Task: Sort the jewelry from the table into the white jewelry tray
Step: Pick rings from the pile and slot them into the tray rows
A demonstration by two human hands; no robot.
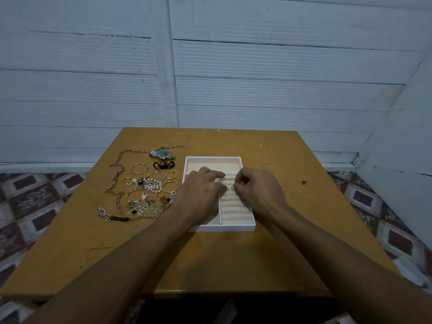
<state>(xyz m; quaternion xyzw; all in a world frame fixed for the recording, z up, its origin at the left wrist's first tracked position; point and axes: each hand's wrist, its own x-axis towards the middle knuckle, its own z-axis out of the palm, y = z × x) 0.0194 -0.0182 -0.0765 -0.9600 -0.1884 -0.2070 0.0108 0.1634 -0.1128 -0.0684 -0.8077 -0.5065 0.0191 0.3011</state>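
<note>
From my remote seat I see the yellow-brown counter (210,258) filling the middle of the head view. The white jewelry tray (224,228) sits on it, slightly right of centre, with a plain compartment at the far end and padded ring rolls (233,208) along its right side. Both hands are over the tray. My left hand (201,192) lies across its left half, fingers (216,175) stretched out and relaxed, touching the far end of the rolls. My right hand (259,190) has its fingers (240,181) curled, pinching a small ring (233,187) right at the rolls.

Left of the tray, unsorted jewelry is spread out: a long chain necklace (117,169), a pearl bracelet (153,184), a wristwatch (163,154) and thin bangles (139,168). A few loose rings (265,168) lie just right of the tray.
</note>
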